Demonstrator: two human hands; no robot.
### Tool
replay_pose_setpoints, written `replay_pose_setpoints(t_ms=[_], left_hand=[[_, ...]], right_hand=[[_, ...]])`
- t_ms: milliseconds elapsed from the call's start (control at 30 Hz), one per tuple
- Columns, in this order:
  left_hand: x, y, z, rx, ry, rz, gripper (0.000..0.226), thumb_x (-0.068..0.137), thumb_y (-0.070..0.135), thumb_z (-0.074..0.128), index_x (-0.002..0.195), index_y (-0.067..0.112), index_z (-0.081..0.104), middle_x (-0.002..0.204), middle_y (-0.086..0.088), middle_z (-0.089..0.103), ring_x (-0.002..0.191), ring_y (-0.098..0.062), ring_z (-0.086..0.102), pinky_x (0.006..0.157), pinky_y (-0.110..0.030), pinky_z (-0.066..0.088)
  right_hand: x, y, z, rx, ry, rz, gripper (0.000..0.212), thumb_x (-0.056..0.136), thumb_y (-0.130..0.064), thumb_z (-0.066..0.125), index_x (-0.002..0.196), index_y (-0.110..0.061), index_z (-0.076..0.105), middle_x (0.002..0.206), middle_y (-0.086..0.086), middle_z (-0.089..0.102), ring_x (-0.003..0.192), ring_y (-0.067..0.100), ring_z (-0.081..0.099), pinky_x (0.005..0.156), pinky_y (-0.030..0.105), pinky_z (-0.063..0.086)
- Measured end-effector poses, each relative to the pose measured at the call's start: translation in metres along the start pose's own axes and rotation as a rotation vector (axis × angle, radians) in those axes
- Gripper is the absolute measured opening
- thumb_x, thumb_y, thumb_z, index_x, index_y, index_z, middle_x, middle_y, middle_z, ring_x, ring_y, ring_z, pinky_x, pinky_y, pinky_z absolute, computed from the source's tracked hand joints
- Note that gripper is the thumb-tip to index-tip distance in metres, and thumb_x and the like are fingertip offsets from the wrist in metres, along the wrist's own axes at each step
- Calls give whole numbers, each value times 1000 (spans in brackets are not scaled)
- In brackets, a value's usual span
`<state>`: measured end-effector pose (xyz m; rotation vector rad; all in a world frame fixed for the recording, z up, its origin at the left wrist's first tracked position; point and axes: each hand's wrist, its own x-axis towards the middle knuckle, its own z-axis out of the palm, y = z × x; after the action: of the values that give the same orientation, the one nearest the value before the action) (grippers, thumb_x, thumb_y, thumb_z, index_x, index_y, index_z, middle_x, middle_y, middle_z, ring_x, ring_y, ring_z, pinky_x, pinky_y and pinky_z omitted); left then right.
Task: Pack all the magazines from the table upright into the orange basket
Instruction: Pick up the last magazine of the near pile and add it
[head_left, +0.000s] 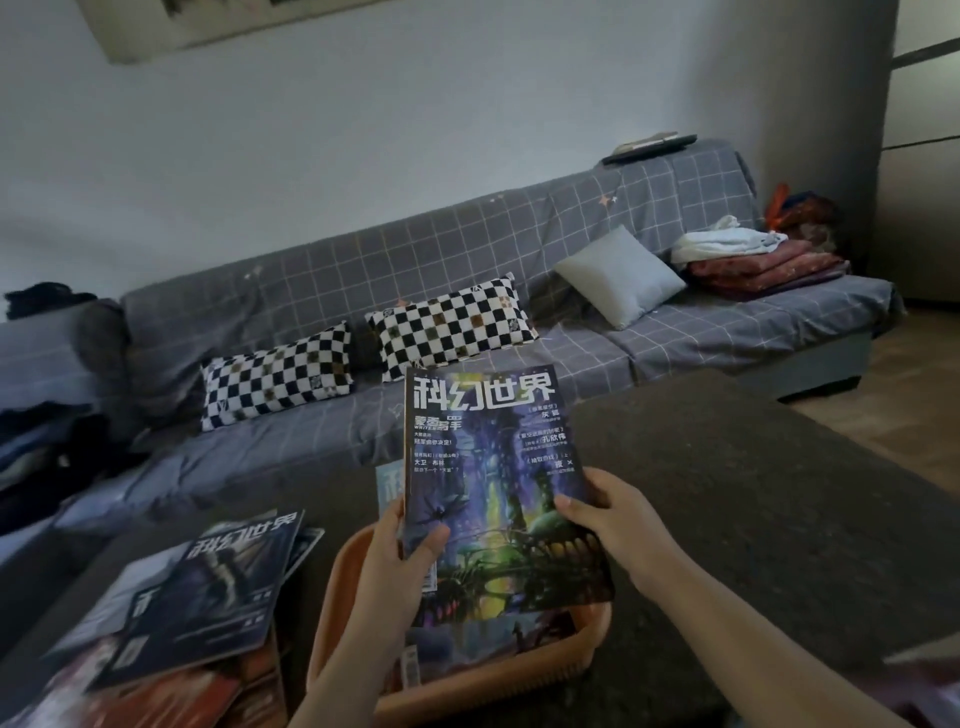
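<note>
Both hands hold one magazine (488, 488) upright above the orange basket (343, 613), its long axis near vertical and its cover facing the camera. White title characters "科幻世界" run across its top, with smaller white captions down both sides that are too fine to read surely. The left hand (400, 545) pinches the spine edge, thumb curled onto the cover. The right hand (608, 514) grips the opposite edge, thumb on the front. Other magazines already stand in the basket. On the dark table (753, 519) to the left lies a loose pile of magazines (197, 613); the top one bears the same title.
</note>
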<state>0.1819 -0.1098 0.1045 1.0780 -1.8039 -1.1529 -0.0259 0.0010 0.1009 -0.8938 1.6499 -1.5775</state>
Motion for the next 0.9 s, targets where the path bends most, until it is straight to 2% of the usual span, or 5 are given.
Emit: replay_pose_setpoints(t_ms=[100,333,433,567,900], left_hand=[[-4,-18,-12,58,47,-33,33,88,23,69,114,33,52,101,18,65,78,6,64,57,-9,46],[-9,-53,-20,182,59,-197,31,88,27,69,114,24,53,104,9,67,85,-5,63,67,-25,50],[-13,-55,-17,300,119,-180,31,87,29,70,112,23,52,98,5,66,80,-8,63,67,-29,55],[-14,-57,-21,358,142,-176,67,84,34,72,141,23,40,135,0,48,109,-18,57,85,-28,50],[-19,-58,-24,361,124,-93,48,90,27,64,137,32,52,127,1,54,103,-11,56,95,-34,49]], right_hand=[[3,7,23,-166,3,-18,36,86,-21,65,122,-24,58,107,-8,68,96,9,63,82,27,50],[11,30,52,-597,19,-127,38,87,-26,64,124,-23,56,105,-9,67,78,-2,59,61,7,41],[10,38,56,-677,74,-150,37,87,-26,63,123,-23,54,94,-10,68,69,-2,58,58,10,43],[9,41,59,-727,88,-141,43,86,-25,64,126,-25,47,97,-10,66,71,2,61,61,19,50],[10,45,63,-796,141,-82,40,84,-28,64,120,-16,51,114,2,48,84,8,52,63,18,42]])
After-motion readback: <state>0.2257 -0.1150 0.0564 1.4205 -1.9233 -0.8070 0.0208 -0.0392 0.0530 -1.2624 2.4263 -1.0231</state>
